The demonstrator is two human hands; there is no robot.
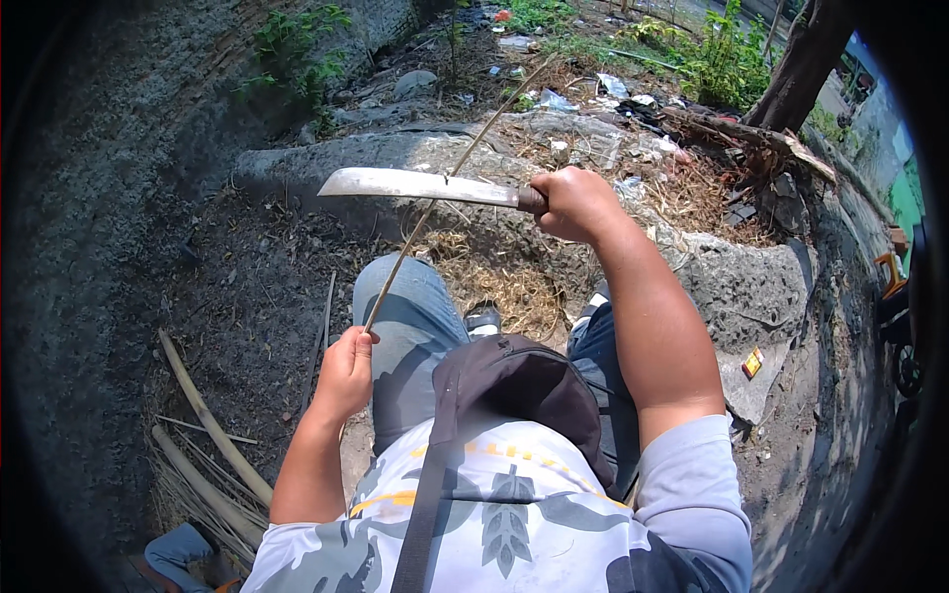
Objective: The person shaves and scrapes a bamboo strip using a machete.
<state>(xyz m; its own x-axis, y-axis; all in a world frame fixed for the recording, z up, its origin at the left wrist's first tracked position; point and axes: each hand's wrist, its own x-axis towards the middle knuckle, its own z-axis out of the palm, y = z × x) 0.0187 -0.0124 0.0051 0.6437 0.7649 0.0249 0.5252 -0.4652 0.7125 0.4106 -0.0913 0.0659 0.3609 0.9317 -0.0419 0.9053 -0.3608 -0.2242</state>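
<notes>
My right hand (575,206) is closed round the dark handle of a machete (420,185), whose broad pale blade points left. A long thin stick (397,265) slants from my left hand up to the far right. My left hand (348,368) grips this stick near its lower end, above my left knee. The blade crosses the stick about midway, apparently touching it; a small nick or sliver shows at the crossing.
Several long stalks (203,410) lie at lower left. A stone ledge (326,163) with litter and dry plant scraps stands ahead. To the right are a rough stone block (736,282), a small yellow-and-red packet (753,363) and a tree trunk (801,69). A dark bag (529,385) hangs at my waist.
</notes>
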